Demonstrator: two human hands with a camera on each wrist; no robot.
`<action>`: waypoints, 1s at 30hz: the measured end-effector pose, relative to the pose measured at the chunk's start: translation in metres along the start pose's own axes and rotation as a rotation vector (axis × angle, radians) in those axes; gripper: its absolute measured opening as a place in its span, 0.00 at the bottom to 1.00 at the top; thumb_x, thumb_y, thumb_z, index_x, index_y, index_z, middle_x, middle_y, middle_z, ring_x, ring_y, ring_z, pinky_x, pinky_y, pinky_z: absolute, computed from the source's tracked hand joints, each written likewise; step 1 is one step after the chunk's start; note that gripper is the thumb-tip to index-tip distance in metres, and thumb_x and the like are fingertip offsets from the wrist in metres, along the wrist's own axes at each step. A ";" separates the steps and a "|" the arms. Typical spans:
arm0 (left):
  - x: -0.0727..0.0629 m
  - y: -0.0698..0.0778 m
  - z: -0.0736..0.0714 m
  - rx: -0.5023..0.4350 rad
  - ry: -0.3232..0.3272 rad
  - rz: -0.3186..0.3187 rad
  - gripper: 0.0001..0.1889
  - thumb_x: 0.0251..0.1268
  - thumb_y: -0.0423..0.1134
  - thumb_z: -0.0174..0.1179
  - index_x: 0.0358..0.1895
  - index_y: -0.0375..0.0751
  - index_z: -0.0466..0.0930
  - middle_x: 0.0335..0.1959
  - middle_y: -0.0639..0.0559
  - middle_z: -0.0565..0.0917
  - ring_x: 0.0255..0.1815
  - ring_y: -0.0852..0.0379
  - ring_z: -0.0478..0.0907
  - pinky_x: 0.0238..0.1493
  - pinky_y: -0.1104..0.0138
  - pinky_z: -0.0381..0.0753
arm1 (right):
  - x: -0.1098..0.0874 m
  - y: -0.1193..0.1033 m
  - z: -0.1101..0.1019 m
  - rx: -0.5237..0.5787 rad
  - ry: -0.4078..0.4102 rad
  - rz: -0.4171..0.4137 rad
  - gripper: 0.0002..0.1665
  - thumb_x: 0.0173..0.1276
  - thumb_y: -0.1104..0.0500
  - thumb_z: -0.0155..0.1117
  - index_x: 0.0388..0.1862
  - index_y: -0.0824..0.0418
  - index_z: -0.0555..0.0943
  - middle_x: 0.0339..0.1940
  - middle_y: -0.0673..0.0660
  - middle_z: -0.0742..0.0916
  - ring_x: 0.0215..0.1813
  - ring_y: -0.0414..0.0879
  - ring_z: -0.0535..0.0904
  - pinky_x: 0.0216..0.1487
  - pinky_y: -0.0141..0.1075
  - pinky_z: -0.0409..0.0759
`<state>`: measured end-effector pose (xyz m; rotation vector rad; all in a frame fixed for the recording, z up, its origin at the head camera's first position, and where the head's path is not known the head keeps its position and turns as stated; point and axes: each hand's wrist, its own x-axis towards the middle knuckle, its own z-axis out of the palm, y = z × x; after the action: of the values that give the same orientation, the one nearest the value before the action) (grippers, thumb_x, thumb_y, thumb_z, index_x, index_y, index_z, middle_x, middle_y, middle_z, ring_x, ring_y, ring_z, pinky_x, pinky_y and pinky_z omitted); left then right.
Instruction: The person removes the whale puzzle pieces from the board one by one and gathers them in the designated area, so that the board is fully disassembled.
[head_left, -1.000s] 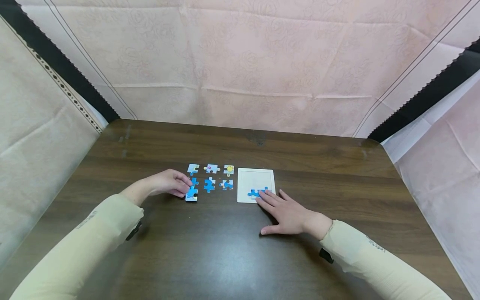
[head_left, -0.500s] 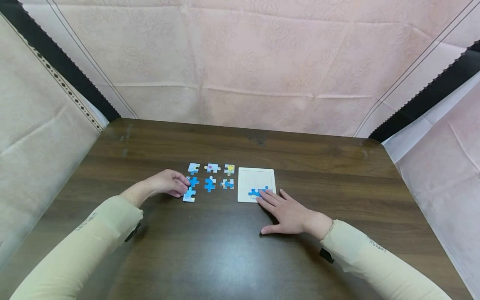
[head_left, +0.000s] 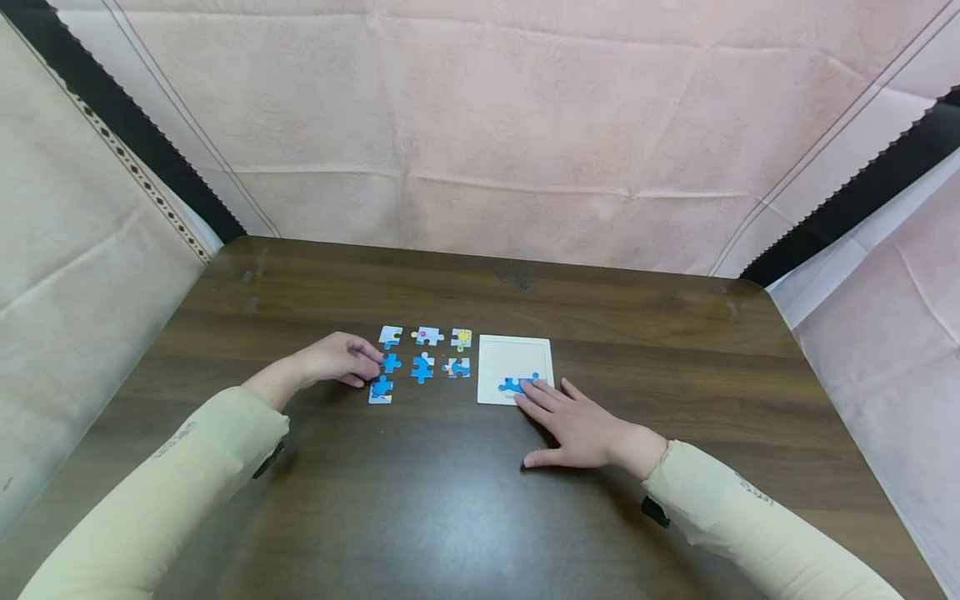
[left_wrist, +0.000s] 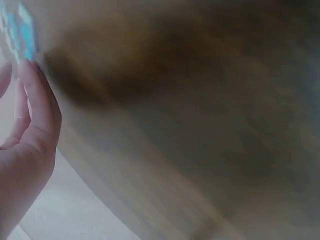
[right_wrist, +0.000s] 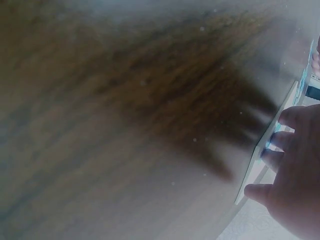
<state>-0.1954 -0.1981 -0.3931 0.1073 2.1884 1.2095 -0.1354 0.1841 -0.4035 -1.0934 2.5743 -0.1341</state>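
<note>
In the head view my left hand [head_left: 341,360] is beside the left column of loose jigsaw pieces, its fingers loosely bent. Its fingertips are at the left edges of a blue piece [head_left: 391,362] and a blue-and-white piece [head_left: 380,392] below it; whether they touch is too small to tell. My right hand [head_left: 573,425] lies with spread fingers over the lower right of a white puzzle tray [head_left: 513,354]. Those fingers partly cover blue pieces [head_left: 512,385] in the tray's lower part. In the right wrist view the fingers [right_wrist: 287,117] rest on the tray's edge.
Several more jigsaw pieces lie between the left hand and the tray, among them one with a yellow sun [head_left: 461,337] and a blue one [head_left: 422,369]. All stand on a dark wooden table [head_left: 465,508]. Pale cloth [head_left: 510,125] hangs behind it.
The lower left piece has slid slightly left, nearer in line with its column. My left hand shifted left, then slightly right and up. The right hand stays on the tray.
</note>
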 end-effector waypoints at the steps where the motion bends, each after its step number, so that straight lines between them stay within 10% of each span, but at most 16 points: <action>1: 0.001 0.003 0.001 0.000 0.000 0.004 0.19 0.65 0.36 0.57 0.54 0.26 0.72 0.45 0.40 0.82 0.39 0.57 0.80 0.44 0.65 0.83 | 0.000 0.001 0.001 0.002 -0.001 0.002 0.51 0.61 0.28 0.50 0.74 0.56 0.54 0.77 0.57 0.56 0.77 0.54 0.48 0.73 0.58 0.46; 17: 0.038 0.066 0.061 -0.019 -0.118 0.087 0.18 0.66 0.38 0.55 0.55 0.30 0.73 0.46 0.38 0.80 0.43 0.50 0.79 0.46 0.63 0.83 | -0.009 0.007 0.004 0.030 0.017 0.065 0.50 0.63 0.29 0.49 0.75 0.56 0.52 0.77 0.57 0.54 0.78 0.52 0.45 0.75 0.56 0.43; 30: 0.057 0.085 0.094 -0.035 -0.204 0.044 0.19 0.68 0.38 0.53 0.58 0.31 0.72 0.51 0.40 0.80 0.45 0.55 0.80 0.46 0.66 0.83 | -0.018 0.016 0.003 0.034 0.007 0.071 0.50 0.62 0.29 0.49 0.75 0.55 0.52 0.77 0.56 0.54 0.78 0.53 0.46 0.74 0.57 0.44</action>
<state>-0.2073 -0.0592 -0.3895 0.2541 1.9970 1.2046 -0.1336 0.2086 -0.4052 -0.9903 2.6031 -0.1642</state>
